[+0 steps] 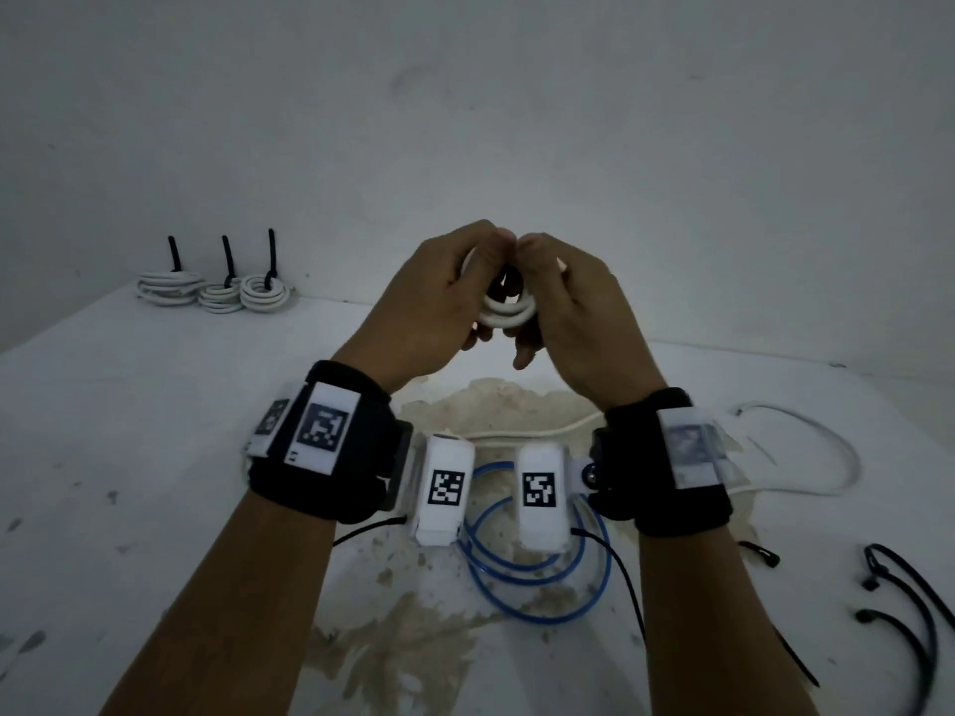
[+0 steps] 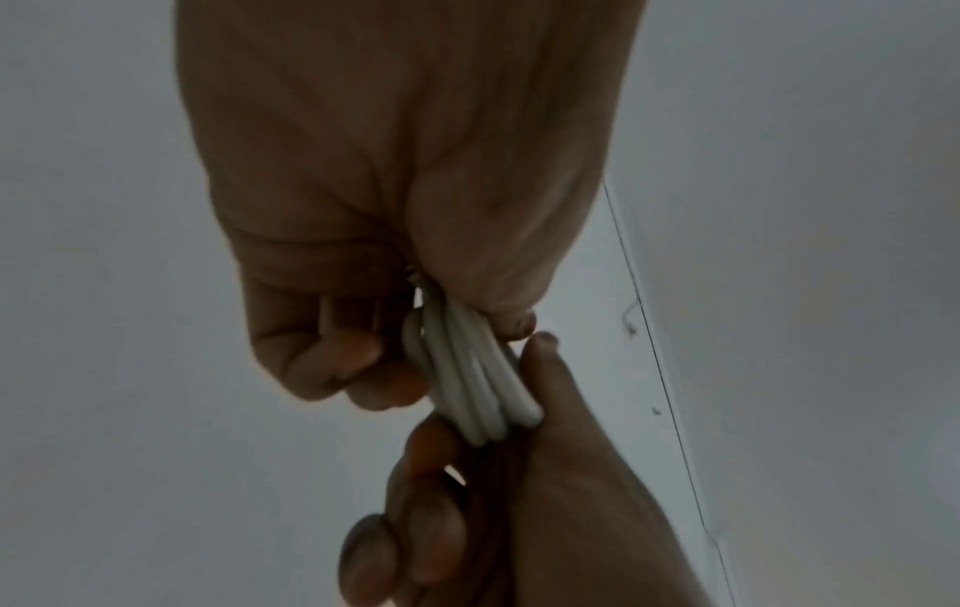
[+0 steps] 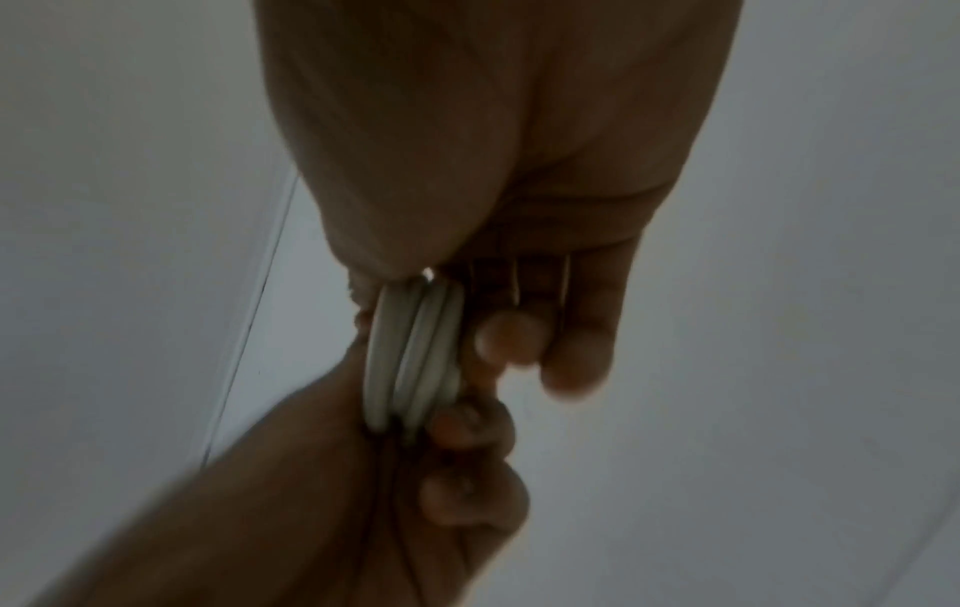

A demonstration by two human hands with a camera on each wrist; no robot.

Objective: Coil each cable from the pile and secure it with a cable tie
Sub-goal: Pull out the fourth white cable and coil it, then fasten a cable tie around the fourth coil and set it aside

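Observation:
Both hands are raised above the table and hold one small white cable coil (image 1: 509, 312) between them. My left hand (image 1: 444, 297) grips its left side with thumb over the loops and fingers curled beneath. My right hand (image 1: 566, 307) grips the right side the same way. The two thumbs nearly touch on top. In the left wrist view the coil (image 2: 475, 380) shows as several parallel white strands pinched at both ends; in the right wrist view the coil (image 3: 410, 361) looks alike. A dark shape inside the coil is too hidden to name.
Three tied white coils (image 1: 217, 292) with upright black ties stand at the back left near the wall. A blue cable (image 1: 537, 571) and a loose white cable (image 1: 806, 457) lie under my wrists. Black cable ties (image 1: 909, 596) lie at the right front of the stained white table (image 1: 155, 457).

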